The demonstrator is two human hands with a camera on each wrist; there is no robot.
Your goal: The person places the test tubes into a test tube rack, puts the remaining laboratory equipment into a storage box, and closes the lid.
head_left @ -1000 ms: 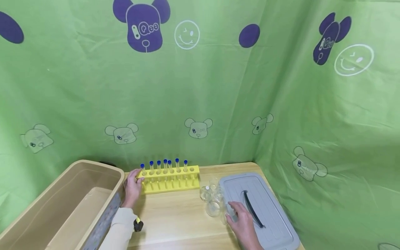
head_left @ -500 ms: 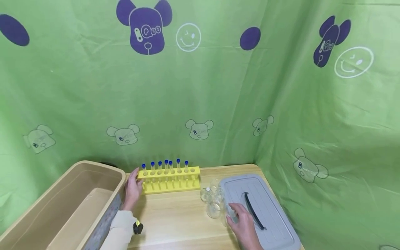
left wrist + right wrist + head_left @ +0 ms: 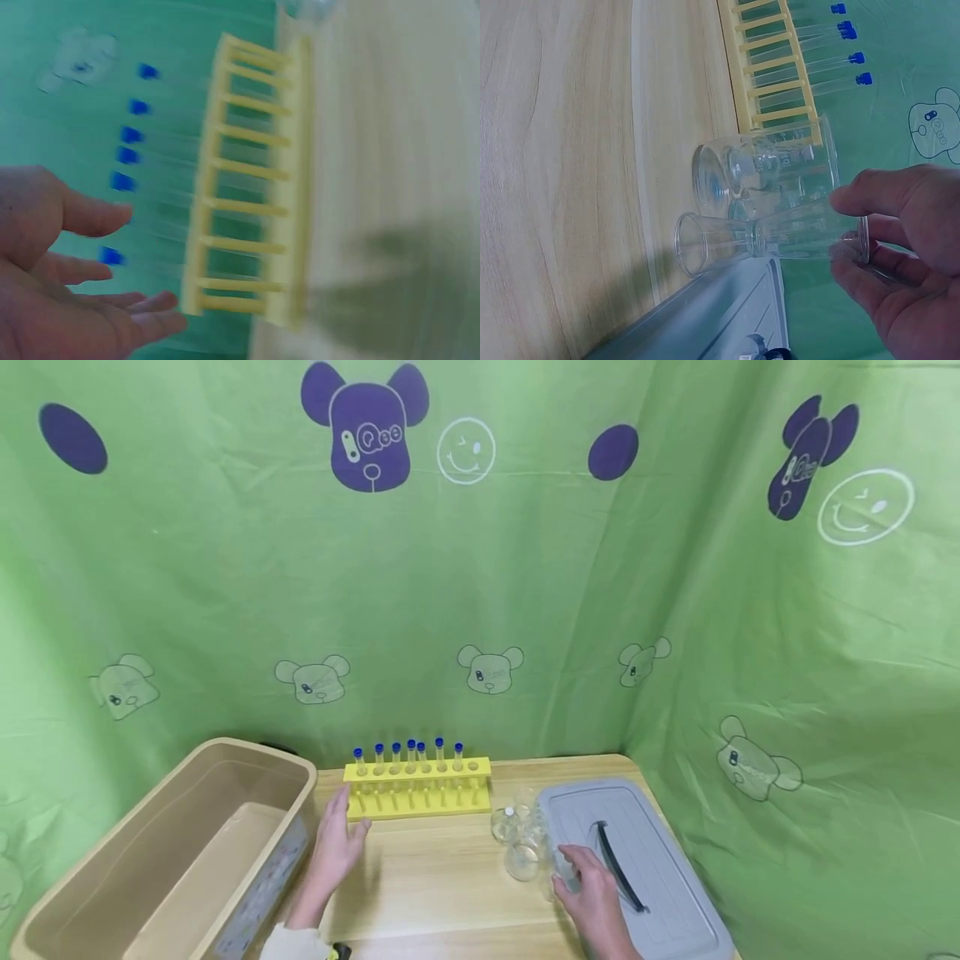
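Note:
My left hand (image 3: 337,843) is off the rack, fingers and thumb spread, holding nothing. Just beyond it is the yellow test tube rack (image 3: 420,812), with several blue-capped test tubes (image 3: 439,755) upright in it and one hole free at the right end. In the left wrist view the rack (image 3: 286,187) is blurred, past my fingertips (image 3: 161,324). At the right, my right hand (image 3: 907,247) has thumb and fingers curled round the rim of a clear conical measuring glass (image 3: 795,234). Its foot is down at the table. Close beside it stands a glass beaker (image 3: 712,180).
A deep tan bin (image 3: 258,868) stands at the left. On the right lies a grey lid (image 3: 660,877) with a black handle (image 3: 621,868). More clear glassware (image 3: 506,827) clusters against the lid's left edge. A green printed curtain (image 3: 540,568) hangs behind the wooden table (image 3: 420,893).
My left hand has let go of the rack's left end and drawn back toward me. The right hand keeps its place by the glass. The head view has shifted slightly.

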